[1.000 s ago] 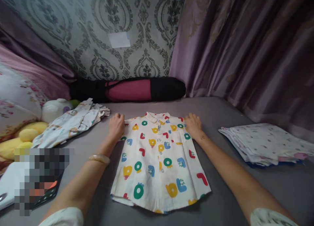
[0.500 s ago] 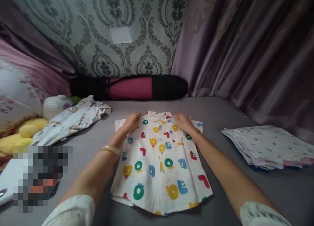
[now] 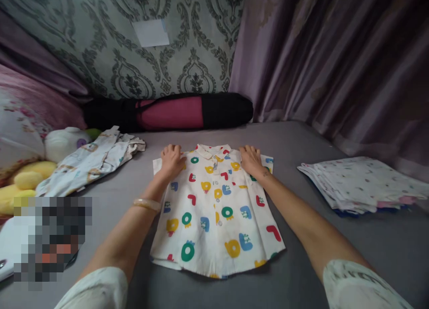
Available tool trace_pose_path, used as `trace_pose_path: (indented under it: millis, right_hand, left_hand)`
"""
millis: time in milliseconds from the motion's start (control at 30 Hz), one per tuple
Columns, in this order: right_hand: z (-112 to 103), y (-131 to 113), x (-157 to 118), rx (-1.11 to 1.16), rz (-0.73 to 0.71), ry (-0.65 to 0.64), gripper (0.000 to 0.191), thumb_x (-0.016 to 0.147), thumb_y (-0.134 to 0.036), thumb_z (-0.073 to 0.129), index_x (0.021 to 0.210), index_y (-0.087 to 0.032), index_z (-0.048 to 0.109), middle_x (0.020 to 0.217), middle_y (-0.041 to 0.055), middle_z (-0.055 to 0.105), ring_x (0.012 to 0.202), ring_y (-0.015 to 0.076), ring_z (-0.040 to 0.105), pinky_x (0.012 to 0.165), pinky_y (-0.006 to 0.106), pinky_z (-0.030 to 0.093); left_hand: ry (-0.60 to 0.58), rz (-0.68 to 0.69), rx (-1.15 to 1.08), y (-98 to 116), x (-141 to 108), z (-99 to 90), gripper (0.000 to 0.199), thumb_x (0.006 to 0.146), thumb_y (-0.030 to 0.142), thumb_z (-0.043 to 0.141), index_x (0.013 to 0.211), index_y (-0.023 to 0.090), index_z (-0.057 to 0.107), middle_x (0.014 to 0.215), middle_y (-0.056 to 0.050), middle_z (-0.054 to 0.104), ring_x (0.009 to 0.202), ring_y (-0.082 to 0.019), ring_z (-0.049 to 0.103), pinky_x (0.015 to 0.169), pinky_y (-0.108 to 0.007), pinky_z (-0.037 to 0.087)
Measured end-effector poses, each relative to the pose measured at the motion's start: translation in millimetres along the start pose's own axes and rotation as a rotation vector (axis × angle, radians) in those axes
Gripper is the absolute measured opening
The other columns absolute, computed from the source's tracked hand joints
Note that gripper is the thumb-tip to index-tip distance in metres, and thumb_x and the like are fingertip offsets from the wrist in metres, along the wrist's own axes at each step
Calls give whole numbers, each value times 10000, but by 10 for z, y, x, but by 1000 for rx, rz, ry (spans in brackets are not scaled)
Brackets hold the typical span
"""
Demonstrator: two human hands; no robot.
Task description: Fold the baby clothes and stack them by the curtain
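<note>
Left hand and right hand rest palm-down at shirt's 2 shoulders, fingers half-curled, can't tell if gripping. Shirt lies flat on grey sheet; bag and patterned wall behind it, folded stack to its right.

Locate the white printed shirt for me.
In the head view, the shirt lies at lower centre on the grey surface, left hand at one shoulder, right hand at the other.

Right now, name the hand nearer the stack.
Right. The right hand is left of the stack, at one shirt shoulder; the left hand is farther left, at the other.
</note>
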State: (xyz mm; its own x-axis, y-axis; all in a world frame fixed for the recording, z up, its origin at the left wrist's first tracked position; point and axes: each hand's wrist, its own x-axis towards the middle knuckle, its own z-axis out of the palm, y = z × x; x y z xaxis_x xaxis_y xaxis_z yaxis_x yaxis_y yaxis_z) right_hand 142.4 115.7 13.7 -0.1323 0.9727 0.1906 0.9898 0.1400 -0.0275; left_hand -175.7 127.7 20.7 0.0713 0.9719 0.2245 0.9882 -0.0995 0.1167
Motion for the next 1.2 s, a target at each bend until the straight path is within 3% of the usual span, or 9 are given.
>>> trace_pose_path:
  millis: [133, 267, 367, 533, 667, 800, 900, 1100, 1200]
  right_hand:
    - [-97, -4, -571, 97, -171, -77, 485, 970, -302, 311, 1425, -160, 400, 1525, 147, 330, 1404, 291, 252, 1116, 476, 204]
    - [-191, -7, -1207, 183, -228, -230, 586, 984, -446, 240, 1493, -164, 310, 1587, 130, 199, 1464, 281, 122, 1165, 510, 143]
    - [-239, -7, -1585, 199, -235, -263, 600, 984, -467, 234, 1503, -171, 294, 1592, 130, 176, 1465, 283, 117, 1169, 513, 149]
    - [-293, 2, -2024, 246, -245, -202, 579, 987, -454, 244, 1495, -182, 300, 1581, 140, 212, 1454, 269, 180, 1161, 487, 211]
    - [-319, 39, -2201, 305, -156, -62, 570, 976, -446, 277, 1461, -153, 341, 1499, 173, 365, 1348, 278, 389, 1062, 439, 379]
    - [-333, 69, -2237, 198, 60, 45, 500, 946, -410, 318, 1295, -113, 519, 1104, 184, 634, 1033, 308, 577, 885, 441, 453]
    - [-356, 32, -2248, 195, 124, 31, 446, 930, -400, 350, 1222, -145, 570, 974, 147, 663, 896, 284, 596, 790, 403, 452]
    - [-460, -118, -2291, 259, 273, -79, 432, 920, -389, 390, 1271, -197, 554, 973, 118, 699, 822, 256, 649, 659, 338, 430]
    - [-509, -111, -2300, 276, 265, -129, 436, 923, -390, 390, 1295, -230, 553, 949, 96, 712, 789, 253, 663, 647, 326, 431]
  left_hand:
    - [-36, -51, -56, -300, -470, -187, 424, 859, 398, 499, 1182, 127, 540, 1119, -176, 553, 1069, -314, 521, 883, -414, 410]
    - [-148, -168, -172, -531, -1024, -334, 376, 825, 456, 488, 1025, 155, 591, 888, -99, 635, 876, -250, 596, 770, -335, 442]
    - [-285, -254, -260, -495, -1411, -472, 347, 791, 478, 484, 879, 172, 623, 774, -65, 660, 741, -215, 610, 669, -292, 433]
    - [-329, -324, -395, -302, -1895, -644, 385, 764, 511, 480, 809, 168, 648, 711, -60, 680, 688, -204, 616, 601, -270, 424]
    - [-322, -365, -467, -184, -2101, -686, 400, 760, 517, 480, 788, 162, 662, 647, -49, 661, 670, -202, 597, 570, -265, 396]
    - [-265, -400, -510, -67, -2174, -691, 367, 747, 503, 501, 724, 168, 649, 635, -39, 628, 664, -192, 559, 577, -269, 361]
    - [-253, -421, -527, -4, -2204, -667, 343, 730, 510, 531, 653, 183, 598, 588, -18, 572, 638, -180, 527, 566, -265, 331]
    - [-231, -421, -527, 22, -2263, -607, 358, 701, 542, 561, 617, 196, 522, 584, 2, 527, 595, -153, 474, 530, -255, 291]
    - [-206, -424, -575, -33, -2277, -602, 363, 678, 552, 564, 629, 193, 533, 569, 13, 504, 581, -143, 455, 519, -245, 282]
